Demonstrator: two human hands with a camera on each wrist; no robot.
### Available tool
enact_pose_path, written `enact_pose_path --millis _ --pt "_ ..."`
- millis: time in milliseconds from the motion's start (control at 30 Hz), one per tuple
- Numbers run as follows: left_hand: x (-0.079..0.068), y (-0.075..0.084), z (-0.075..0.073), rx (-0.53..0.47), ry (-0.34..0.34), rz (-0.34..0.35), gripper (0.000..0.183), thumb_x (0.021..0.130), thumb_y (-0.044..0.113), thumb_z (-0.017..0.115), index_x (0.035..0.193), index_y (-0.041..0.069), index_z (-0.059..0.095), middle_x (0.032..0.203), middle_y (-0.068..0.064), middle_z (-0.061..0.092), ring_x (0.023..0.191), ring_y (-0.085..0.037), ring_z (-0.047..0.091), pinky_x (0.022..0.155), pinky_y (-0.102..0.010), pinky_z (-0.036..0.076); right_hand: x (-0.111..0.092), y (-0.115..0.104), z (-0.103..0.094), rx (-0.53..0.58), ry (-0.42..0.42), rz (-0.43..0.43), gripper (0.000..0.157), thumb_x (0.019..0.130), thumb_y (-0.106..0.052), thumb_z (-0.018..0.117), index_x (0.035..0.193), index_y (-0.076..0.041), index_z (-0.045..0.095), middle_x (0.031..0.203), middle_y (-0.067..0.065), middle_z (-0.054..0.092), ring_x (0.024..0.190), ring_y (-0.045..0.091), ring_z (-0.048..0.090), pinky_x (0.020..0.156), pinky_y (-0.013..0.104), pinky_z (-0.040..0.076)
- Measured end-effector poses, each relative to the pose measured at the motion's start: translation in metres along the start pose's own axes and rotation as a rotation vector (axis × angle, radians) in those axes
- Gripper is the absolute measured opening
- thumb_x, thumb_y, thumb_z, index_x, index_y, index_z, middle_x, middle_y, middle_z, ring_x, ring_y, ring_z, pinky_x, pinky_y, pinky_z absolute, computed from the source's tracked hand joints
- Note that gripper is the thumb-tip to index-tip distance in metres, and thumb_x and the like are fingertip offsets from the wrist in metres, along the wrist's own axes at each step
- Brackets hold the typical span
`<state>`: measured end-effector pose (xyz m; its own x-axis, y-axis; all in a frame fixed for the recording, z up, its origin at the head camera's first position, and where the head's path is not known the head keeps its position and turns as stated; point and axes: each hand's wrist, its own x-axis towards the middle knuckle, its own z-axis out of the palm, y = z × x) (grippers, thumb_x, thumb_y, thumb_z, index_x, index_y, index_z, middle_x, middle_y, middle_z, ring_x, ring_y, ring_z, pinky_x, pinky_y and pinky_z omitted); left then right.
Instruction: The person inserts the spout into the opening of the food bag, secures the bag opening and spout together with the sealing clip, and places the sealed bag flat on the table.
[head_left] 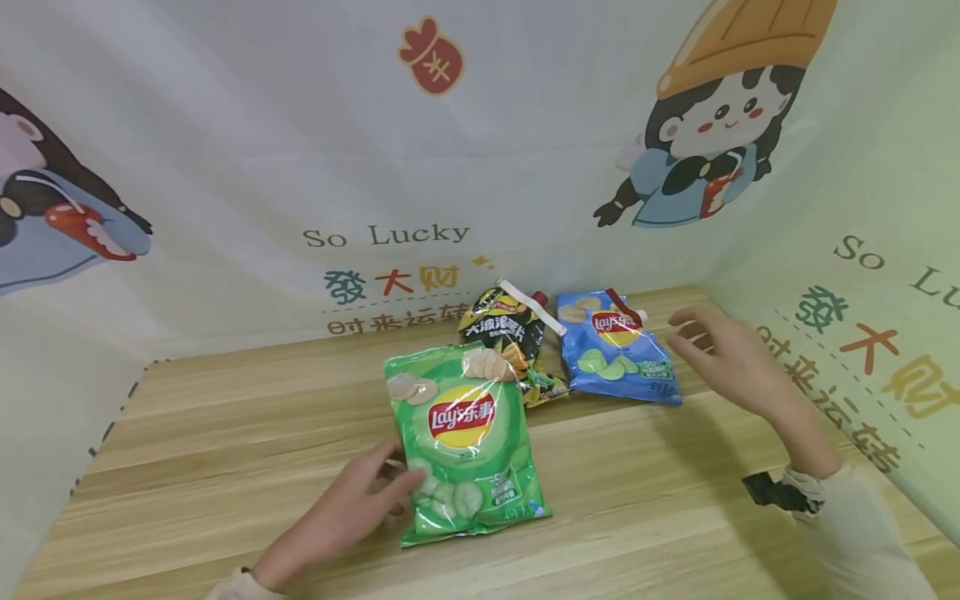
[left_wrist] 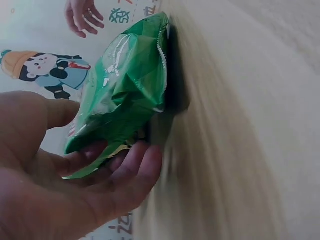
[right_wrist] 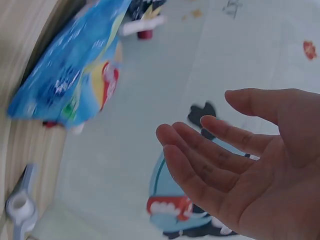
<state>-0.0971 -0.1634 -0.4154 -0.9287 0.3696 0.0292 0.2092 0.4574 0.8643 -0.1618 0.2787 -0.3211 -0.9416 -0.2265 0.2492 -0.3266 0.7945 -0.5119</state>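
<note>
A green Lay's chip bag (head_left: 465, 442) lies tilted at the front middle of the wooden table. At its lower left edge my left hand (head_left: 360, 500) holds it, thumb on the printed face and fingers under the edge; the left wrist view shows those fingers (left_wrist: 135, 170) partly behind the green film. My right hand (head_left: 727, 358) hovers, fingers loosely bent and holding nothing, just right of a blue Lay's chip bag (head_left: 611, 350). A red clip strip (head_left: 624, 307) with a white end lies across the blue bag's top.
A black chip bag (head_left: 498, 323) with a white clip strip (head_left: 528, 307) lies behind the green one, touching the back curtain (head_left: 247, 183). Another printed curtain (head_left: 900, 167) borders the right side. A blurred grey piece with a round knob (right_wrist: 21, 204) shows in the right wrist view.
</note>
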Motion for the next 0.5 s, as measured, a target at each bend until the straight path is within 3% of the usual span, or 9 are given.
enact_pose_path --millis 167,267,400,500 --pt "-0.002 0.013 -0.004 0.195 0.166 0.017 0.01 0.098 0.018 0.064 0.104 0.011 0.062 0.099 -0.001 0.064 0.089 -0.014 0.063 0.071 -0.025 0.055 0.001 0.028 -0.01 -0.046 0.022 0.037 0.039 0.105 -0.024 0.05 0.128 0.007 0.053 0.117 0.035 0.062 0.101 0.05 0.064 0.083 0.061 0.051" --pt "-0.005 0.023 -0.005 0.306 0.25 0.022 0.006 0.096 0.014 0.067 0.1 0.012 0.063 0.096 0.001 0.064 0.088 -0.011 0.061 0.069 -0.023 0.054 0.002 0.043 -0.014 -0.058 0.026 0.045 0.039 0.105 -0.023 0.051 0.128 0.008 0.053 0.118 0.036 0.061 0.101 0.051 0.063 0.083 0.062 0.05" --pt "-0.007 0.033 -0.005 0.383 0.302 0.048 0.01 0.095 0.015 0.068 0.104 0.012 0.063 0.099 0.001 0.064 0.088 -0.011 0.061 0.069 -0.025 0.055 0.002 0.059 -0.021 -0.079 0.027 0.055 0.039 0.105 -0.022 0.051 0.127 0.01 0.054 0.117 0.036 0.061 0.101 0.052 0.062 0.081 0.062 0.05" --pt "-0.006 0.039 -0.004 0.425 0.318 0.098 0.012 0.094 0.015 0.069 0.104 0.011 0.063 0.1 -0.001 0.064 0.089 -0.012 0.061 0.071 -0.029 0.057 0.001 0.073 -0.027 -0.106 -0.016 0.108 0.045 0.106 -0.025 0.047 0.129 0.014 0.051 0.119 0.04 0.058 0.104 0.054 0.059 0.082 0.064 0.048"
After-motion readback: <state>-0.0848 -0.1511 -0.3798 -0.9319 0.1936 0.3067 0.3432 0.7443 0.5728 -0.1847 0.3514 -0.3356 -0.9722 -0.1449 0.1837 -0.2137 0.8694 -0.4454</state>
